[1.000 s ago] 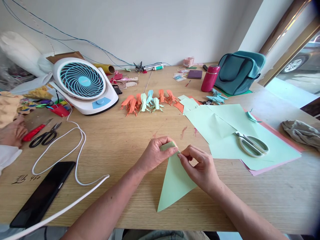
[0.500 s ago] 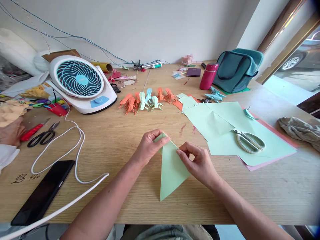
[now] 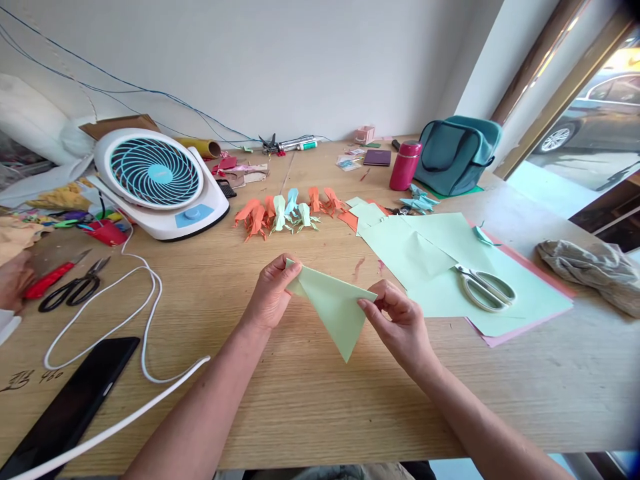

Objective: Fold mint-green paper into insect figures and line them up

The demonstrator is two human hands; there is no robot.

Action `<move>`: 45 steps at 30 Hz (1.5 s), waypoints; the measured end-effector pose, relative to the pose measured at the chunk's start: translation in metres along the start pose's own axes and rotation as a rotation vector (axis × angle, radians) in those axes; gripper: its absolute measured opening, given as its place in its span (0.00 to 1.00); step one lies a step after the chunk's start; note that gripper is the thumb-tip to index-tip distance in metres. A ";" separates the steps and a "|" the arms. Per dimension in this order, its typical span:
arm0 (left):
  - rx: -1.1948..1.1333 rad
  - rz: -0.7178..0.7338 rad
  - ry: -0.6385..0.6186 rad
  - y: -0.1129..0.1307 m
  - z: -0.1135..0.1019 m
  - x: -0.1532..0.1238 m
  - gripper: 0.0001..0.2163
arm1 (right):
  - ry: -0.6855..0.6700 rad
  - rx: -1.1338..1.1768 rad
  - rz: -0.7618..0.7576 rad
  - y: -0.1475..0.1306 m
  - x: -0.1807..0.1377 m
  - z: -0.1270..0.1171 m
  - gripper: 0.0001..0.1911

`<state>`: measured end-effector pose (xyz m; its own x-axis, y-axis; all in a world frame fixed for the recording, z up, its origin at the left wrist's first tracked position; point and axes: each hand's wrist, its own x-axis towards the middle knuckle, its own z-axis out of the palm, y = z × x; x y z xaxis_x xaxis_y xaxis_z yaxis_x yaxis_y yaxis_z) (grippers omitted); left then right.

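Note:
Between my two hands is a folded sheet of light green paper [image 3: 336, 308], a triangle with its point hanging down over the wooden table. My left hand [image 3: 273, 287] pinches its upper left corner between thumb and fingers. At the upper right corner, my right hand [image 3: 397, 317] pinches the paper the same way. Folded paper figures [image 3: 280, 212] in orange, green and blue stand in a row beyond my hands. To the right, white-handled scissors [image 3: 486, 288] lie on large light green sheets [image 3: 443, 300].
A white fan [image 3: 160, 183] stands at the back left, with a white cable [image 3: 150, 333] and black phone [image 3: 75, 400] nearer. Black scissors [image 3: 75, 288] lie at the left, near another person's hand [image 3: 17, 280]. A red thermos [image 3: 405, 167] and teal bag [image 3: 457, 157] stand at the back right.
My hands have moved apart and stretched the paper's top edge between them. Its lower point has swung up and right. The view has shifted slightly.

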<state>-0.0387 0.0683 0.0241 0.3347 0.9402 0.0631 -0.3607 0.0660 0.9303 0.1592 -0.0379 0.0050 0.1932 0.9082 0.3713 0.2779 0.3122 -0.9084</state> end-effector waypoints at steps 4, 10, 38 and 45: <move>-0.018 0.010 -0.048 -0.002 -0.001 0.000 0.12 | 0.043 -0.014 -0.031 -0.001 0.001 -0.001 0.15; -0.064 0.044 -0.071 -0.005 0.002 -0.002 0.11 | 0.106 0.064 -0.035 0.000 -0.001 -0.001 0.13; -0.081 -0.565 -0.516 -0.020 0.003 -0.010 0.30 | -0.091 -0.015 -0.263 0.004 0.012 -0.028 0.17; 0.104 -0.532 -0.506 -0.025 0.007 -0.011 0.18 | -0.084 -0.015 -0.249 0.009 0.015 -0.025 0.17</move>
<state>-0.0278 0.0537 0.0024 0.8106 0.5193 -0.2706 0.0383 0.4140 0.9094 0.1879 -0.0285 0.0075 0.0386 0.8240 0.5653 0.3213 0.5255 -0.7878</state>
